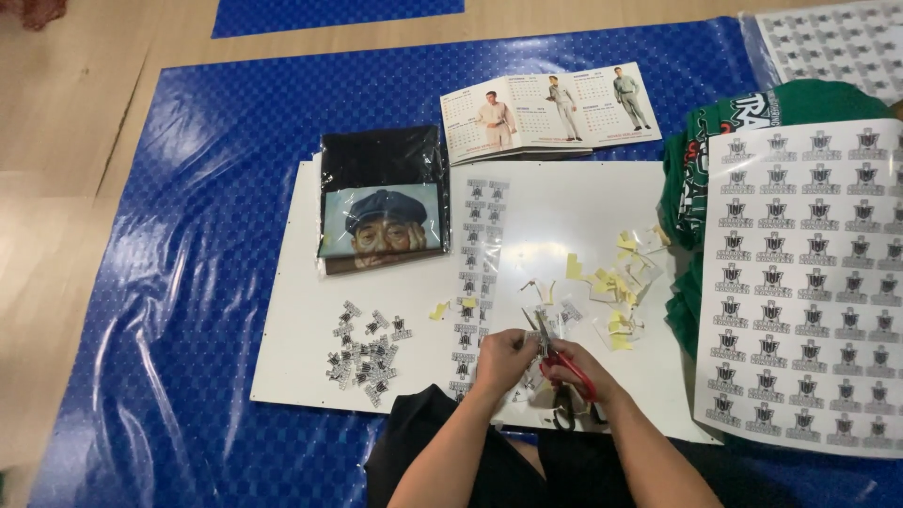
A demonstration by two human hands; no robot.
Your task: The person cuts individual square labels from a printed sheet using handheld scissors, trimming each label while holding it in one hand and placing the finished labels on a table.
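The right hand [576, 365] is gripping a pair of red-handled scissors [564, 372], fingers closed through the loops and blades pointing far toward a small printed sticker piece [543, 331]. The left hand [503, 359] is pinching that piece, fingers narrowed around it — both hands are working at the near edge of the flat white board [292, 310]. To the left, a heap of small cut-out black-and-white stickers [365, 356] is lying on the board. Just beside the left hand, a long strip of uncut printed stickers [477, 273] is running far to near. Yellow and white paper offcuts [616, 282] are lying scattered to the far right of the hands. A large sheet of printed stickers [809, 282] is resting at right — partly over folded green fabric [691, 188].
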